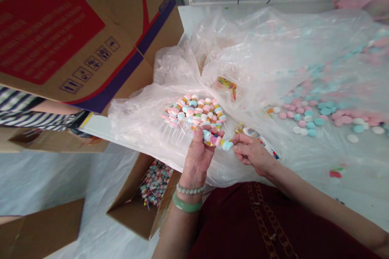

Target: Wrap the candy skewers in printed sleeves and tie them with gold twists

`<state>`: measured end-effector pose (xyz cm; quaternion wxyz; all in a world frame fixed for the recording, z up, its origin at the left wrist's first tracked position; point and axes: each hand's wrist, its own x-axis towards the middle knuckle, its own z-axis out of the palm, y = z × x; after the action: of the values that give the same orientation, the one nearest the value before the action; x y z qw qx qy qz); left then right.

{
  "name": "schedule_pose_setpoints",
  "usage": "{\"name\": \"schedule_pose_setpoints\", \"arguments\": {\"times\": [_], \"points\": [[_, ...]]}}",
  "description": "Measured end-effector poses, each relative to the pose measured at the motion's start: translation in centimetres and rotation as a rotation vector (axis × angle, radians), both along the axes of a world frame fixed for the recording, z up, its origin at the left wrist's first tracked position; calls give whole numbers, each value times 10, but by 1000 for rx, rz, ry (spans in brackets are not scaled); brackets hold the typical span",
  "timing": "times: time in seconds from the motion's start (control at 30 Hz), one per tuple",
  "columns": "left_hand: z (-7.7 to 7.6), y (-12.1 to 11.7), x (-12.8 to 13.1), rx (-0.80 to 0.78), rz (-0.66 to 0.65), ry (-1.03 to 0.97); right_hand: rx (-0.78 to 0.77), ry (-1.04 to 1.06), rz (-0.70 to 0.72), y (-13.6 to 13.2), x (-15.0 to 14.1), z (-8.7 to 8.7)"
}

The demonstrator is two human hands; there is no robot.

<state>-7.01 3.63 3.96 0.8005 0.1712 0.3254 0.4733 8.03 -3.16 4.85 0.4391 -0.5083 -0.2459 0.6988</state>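
Note:
My left hand (200,151), with a bead bracelet and a green bangle at its wrist, is closed around a small printed clear wrapper (209,138). A candy skewer (225,145) of pink, yellow and pale blue pieces lies partly inside that wrapper. At the skewer's right end, the fingers of my right hand (251,153) pinch it; its stick is hidden. Just beyond my left hand is a pile of candy skewers (194,109) with white sticks pointing toward me. Gold twist ties (239,128) and flat printed wrappers (263,142) lie beside my right hand.
Clear plastic sheeting (258,44) covers much of the table. Loose pastel candies (313,117) are spread at right. A large carton (91,28) stands at left, with a person's striped clothing behind it. Below the table edge, an open box (130,218) holds many candy skewers.

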Motion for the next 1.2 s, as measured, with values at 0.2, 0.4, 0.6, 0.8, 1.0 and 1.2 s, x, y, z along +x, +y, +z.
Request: {"name": "schedule_pose_setpoints", "arguments": {"times": [0.2, 0.4, 0.6, 0.8, 1.0, 1.2], "points": [[4, -3, 6, 28, 25, 19, -160, 232, 40, 1, -3, -4], [9, -4, 4, -16, 13, 17, -357, 711, 365, 5, 5, -16], [7, -2, -1, -65, 44, -48, 32, 111, 194, -5, -6, -17], [3, -1, -1, -145, 102, -81, 473, -774, 57, -12, -5, -19], [6, -4, 1, -59, 77, -86, 302, -502, 84, -14, -11, -14], [10, -6, -7, 29, -17, -9, -277, 617, 338, -7, -8, -26]]}}
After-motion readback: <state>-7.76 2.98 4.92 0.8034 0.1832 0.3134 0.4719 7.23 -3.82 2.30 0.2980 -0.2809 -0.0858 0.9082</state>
